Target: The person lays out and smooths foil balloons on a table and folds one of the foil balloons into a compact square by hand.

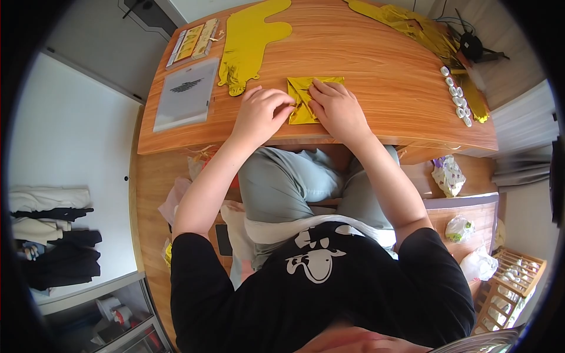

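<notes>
A flat gold foil balloon [301, 114], folded into a small square with creases across it, lies near the table's front edge. At its left edge my left hand [263, 113] has curled fingers, with the thumb and fingertips pinched together on the foil. Over the folded balloon's right part rests my right hand [338, 110], its fingers stretched out and pressing on the foil, the thumb apart from them. Beyond my left hand, an unfolded gold foil balloon [250, 44] lies flat. More gold foil [406, 23] stretches along the far right side of the table.
On the wooden table [376, 59], a clear plastic sleeve [185, 97] and a flat box [191, 44] lie at left. Several small white rolls [458, 101] sit at right, near a black stand [471, 46]. Plastic bags [448, 176] and a wooden rack [512, 282] stand below, on the right.
</notes>
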A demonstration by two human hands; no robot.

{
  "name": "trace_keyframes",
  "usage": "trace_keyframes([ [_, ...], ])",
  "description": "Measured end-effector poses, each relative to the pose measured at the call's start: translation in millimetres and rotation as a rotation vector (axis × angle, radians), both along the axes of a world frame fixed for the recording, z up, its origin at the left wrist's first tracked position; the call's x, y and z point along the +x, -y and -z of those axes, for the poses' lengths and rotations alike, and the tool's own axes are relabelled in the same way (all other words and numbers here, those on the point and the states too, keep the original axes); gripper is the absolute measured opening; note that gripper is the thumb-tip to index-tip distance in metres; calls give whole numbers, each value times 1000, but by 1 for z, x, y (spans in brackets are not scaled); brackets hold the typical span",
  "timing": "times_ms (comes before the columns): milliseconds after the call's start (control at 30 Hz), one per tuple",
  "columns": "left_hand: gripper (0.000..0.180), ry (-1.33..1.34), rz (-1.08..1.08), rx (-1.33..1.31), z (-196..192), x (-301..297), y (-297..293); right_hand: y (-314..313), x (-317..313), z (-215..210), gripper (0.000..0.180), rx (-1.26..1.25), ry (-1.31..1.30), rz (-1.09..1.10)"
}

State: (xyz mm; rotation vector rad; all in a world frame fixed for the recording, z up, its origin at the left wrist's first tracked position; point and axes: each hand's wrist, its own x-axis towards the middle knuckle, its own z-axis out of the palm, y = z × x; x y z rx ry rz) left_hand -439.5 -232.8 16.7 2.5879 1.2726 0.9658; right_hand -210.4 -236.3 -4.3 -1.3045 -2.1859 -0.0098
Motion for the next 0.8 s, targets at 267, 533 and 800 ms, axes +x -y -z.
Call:
trace_keyframes([
  [267,17,-106,42,107,5,-2,-1,0,-1,-1,36,-8,9,7],
  [533,25,-223,198,76,-11,-2,-19,1,-1,0,35,-14,6,12],
  [800,71,-398,157,-14,12,21,-35,0,-1,1,34,-13,7,5],
])
